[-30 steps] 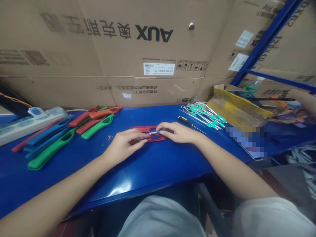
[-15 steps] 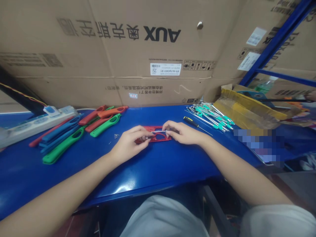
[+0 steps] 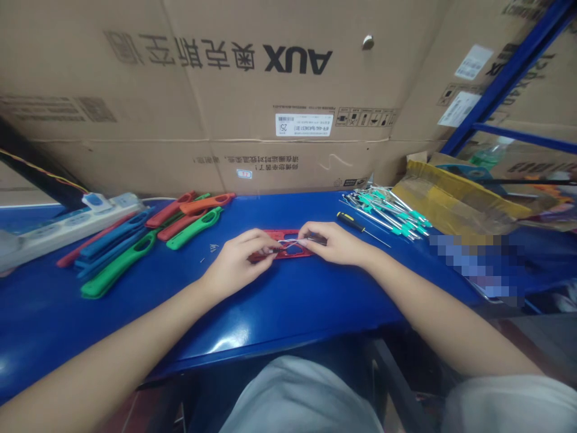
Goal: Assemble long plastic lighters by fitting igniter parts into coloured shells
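Note:
A red plastic handle shell (image 3: 288,233) with an oval opening lies on the blue table, partly covered by my fingers. My left hand (image 3: 241,258) is closed over its left end, thumb and fingers pinching a small dark part whose kind I cannot make out. From the other side, my right hand (image 3: 331,242) pinches a thin white wire (image 3: 291,241) above the shell. A small dark piece also shows at the right fingers. Right of that hand lies a yellow-and-black screwdriver (image 3: 352,222). Small screws (image 3: 213,247) are scattered left of my left hand.
Several red, blue and green handles (image 3: 193,227) lie to the left beside a white power strip (image 3: 67,225). Metal rods with green ends (image 3: 392,210) are piled at right, near a yellow-taped carton (image 3: 455,189). A large cardboard sheet (image 3: 216,120) stands behind the table.
My hands stay over the red shell. The fingers of my right hand have shifted slightly, and a dark piece now shows at them. The white wire sits at a different angle.

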Demonstrator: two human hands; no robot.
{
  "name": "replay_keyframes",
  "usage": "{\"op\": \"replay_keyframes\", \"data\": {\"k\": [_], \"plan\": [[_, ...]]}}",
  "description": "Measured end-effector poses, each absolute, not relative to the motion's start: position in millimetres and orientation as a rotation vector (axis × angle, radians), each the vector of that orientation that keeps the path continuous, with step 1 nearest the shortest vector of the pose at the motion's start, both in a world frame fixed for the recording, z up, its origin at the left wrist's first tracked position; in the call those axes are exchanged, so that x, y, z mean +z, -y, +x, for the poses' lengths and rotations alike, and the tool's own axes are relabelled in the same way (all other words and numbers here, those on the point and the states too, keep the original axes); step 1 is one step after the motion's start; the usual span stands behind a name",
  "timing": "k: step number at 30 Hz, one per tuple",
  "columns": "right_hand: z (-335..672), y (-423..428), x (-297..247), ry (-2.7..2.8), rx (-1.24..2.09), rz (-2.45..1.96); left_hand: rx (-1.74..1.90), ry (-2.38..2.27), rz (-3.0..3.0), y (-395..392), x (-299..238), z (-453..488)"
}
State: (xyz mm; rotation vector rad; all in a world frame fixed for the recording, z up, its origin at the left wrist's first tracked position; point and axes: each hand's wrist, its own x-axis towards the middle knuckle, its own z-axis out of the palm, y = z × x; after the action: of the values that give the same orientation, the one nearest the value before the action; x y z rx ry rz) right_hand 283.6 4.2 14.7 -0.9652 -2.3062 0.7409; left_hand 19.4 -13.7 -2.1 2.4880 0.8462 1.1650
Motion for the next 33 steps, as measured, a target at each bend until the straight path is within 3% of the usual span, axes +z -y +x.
{"op": "replay_keyframes", "data": {"k": [11, 33], "plan": [[288.4, -11.1, 9.6, 2.427, 0.776, -0.828, 1.18, -0.934, 2.414, 11.3, 2.7, 17.3], [284.5, -0.5, 16.4, 2.416, 0.942, -0.929, 0.816, -1.043, 2.434, 13.9, -7.2, 2.9]]}}
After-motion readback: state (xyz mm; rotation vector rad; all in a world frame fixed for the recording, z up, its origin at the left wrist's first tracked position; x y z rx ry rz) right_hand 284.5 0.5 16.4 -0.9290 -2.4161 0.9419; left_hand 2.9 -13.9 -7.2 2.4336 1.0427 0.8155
